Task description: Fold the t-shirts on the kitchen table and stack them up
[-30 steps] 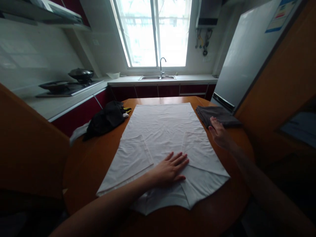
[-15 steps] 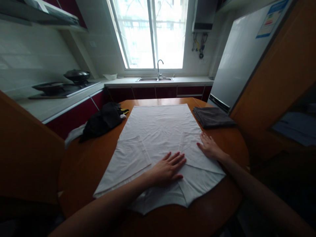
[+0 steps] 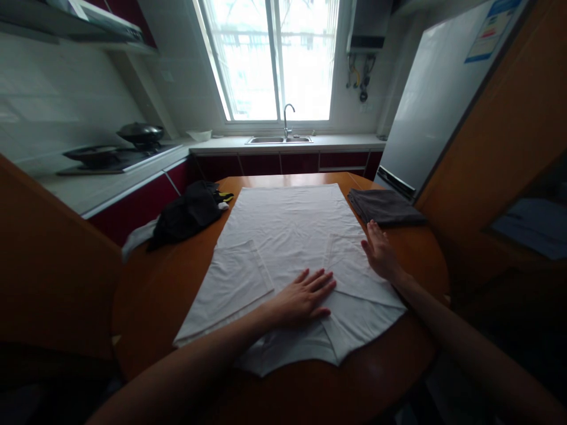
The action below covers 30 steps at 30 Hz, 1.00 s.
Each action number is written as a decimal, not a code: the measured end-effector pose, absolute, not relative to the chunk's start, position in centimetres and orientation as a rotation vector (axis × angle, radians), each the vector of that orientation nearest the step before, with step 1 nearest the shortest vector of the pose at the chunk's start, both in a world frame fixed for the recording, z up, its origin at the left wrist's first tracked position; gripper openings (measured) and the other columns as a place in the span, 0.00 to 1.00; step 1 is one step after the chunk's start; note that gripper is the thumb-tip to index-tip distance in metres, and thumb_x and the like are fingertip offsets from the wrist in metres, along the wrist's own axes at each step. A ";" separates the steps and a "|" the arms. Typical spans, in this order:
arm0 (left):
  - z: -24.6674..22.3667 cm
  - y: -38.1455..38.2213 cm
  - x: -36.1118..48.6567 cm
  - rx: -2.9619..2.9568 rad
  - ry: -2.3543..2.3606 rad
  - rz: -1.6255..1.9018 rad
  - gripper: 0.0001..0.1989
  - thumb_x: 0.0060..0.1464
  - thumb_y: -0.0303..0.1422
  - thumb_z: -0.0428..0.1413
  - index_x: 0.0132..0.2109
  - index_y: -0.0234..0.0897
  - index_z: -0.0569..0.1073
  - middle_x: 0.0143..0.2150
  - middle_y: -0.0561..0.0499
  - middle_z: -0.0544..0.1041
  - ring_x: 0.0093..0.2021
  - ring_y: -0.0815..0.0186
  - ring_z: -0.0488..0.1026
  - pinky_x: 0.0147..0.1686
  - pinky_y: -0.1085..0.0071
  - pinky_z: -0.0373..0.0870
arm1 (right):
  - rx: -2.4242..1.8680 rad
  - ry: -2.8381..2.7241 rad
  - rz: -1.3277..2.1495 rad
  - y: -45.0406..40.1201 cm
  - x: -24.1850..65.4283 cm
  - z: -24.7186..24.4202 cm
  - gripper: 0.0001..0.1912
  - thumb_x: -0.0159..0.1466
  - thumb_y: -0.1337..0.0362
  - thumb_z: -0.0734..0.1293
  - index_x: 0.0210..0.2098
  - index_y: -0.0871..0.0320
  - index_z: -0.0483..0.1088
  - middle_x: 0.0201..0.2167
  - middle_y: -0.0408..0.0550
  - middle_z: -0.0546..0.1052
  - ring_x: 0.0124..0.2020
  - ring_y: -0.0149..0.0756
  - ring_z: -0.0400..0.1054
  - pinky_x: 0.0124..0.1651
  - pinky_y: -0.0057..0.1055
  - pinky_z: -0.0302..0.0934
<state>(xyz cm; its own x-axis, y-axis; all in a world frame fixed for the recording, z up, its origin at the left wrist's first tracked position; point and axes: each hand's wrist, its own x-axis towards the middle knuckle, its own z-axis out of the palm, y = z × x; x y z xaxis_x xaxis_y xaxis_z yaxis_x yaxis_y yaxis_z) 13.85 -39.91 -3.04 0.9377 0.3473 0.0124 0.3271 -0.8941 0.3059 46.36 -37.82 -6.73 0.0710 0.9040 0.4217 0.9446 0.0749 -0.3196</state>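
Note:
A white T-shirt (image 3: 287, 224) lies spread on the table, its neckline towards me and both sleeves folded inward over the body. My left hand (image 3: 305, 297) rests flat on the shirt near the neckline, fingers stretched out, by the inner end of the right-side sleeve. At the shirt's right edge is my right hand (image 3: 381, 254), its fingers straight and pointing away from me. It holds nothing; whether it touches the cloth or hovers just above, I cannot tell. Small wrinkles run across the middle of the shirt.
The round wooden table (image 3: 416, 254) carries a folded dark grey cloth (image 3: 385, 208) at the right. Dark clothing (image 3: 188, 212) is heaped at the left edge. Beyond are a counter with a sink (image 3: 279, 140), a stove with pans (image 3: 139, 133) and a fridge (image 3: 425, 106).
My right hand has moved a little away from me and to the right, towards the shirt's edge, and has turned more onto its side. My left hand stays in place on the shirt.

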 end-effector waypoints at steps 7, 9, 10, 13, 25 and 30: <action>-3.0 -40.0 13.9 2.815 0.493 0.070 0.36 0.69 0.52 0.41 0.75 0.40 0.47 0.76 0.42 0.47 0.75 0.51 0.42 0.71 0.49 0.38 | -2.033 -2.033 0.061 -38.1 45.8 -7.5 0.42 0.72 0.42 0.43 0.72 0.68 0.49 0.73 0.62 0.50 0.74 0.48 0.41 0.72 0.54 0.38; -2.9 -40.1 13.9 2.818 0.500 0.070 0.35 0.69 0.52 0.41 0.75 0.40 0.47 0.76 0.42 0.47 0.75 0.52 0.42 0.71 0.50 0.38 | -2.072 -2.046 0.102 -38.2 45.8 -7.7 0.43 0.72 0.42 0.42 0.72 0.70 0.49 0.73 0.62 0.49 0.74 0.48 0.41 0.72 0.53 0.38; -2.9 -40.1 13.9 2.819 0.501 0.074 0.35 0.69 0.52 0.41 0.75 0.40 0.47 0.76 0.42 0.47 0.75 0.52 0.42 0.71 0.50 0.38 | -2.077 -2.043 0.109 -38.1 45.8 -7.7 0.43 0.72 0.42 0.42 0.72 0.71 0.48 0.73 0.61 0.49 0.74 0.48 0.41 0.72 0.53 0.38; -3.0 -40.1 13.9 2.817 0.501 0.086 0.35 0.69 0.52 0.41 0.75 0.40 0.47 0.76 0.42 0.46 0.75 0.51 0.42 0.71 0.49 0.37 | -2.063 -2.034 0.118 -38.1 46.0 -7.6 0.44 0.72 0.42 0.41 0.72 0.71 0.48 0.73 0.61 0.49 0.74 0.48 0.41 0.72 0.52 0.38; -2.3 -39.9 14.0 2.725 0.499 0.061 0.34 0.70 0.50 0.42 0.75 0.40 0.49 0.76 0.41 0.45 0.75 0.51 0.40 0.71 0.47 0.41 | -1.948 -1.962 0.096 -38.1 46.1 -7.4 0.40 0.72 0.43 0.44 0.71 0.68 0.52 0.72 0.63 0.53 0.73 0.50 0.44 0.71 0.57 0.42; 1.9 -38.8 12.2 2.678 0.572 0.159 0.32 0.71 0.46 0.43 0.74 0.37 0.49 0.75 0.42 0.49 0.75 0.56 0.42 0.71 0.54 0.46 | -1.812 -1.942 0.024 -39.2 45.8 -5.9 0.36 0.73 0.46 0.47 0.71 0.63 0.53 0.73 0.60 0.51 0.74 0.49 0.42 0.71 0.58 0.42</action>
<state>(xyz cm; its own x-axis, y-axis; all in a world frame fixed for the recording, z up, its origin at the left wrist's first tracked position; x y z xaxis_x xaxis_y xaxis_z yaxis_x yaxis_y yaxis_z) 12.23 -38.82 1.93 0.9100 0.4137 0.0278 0.3687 -0.8380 0.4024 45.82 -39.21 -5.94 -0.0078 0.9441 0.3296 0.9357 0.1232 -0.3307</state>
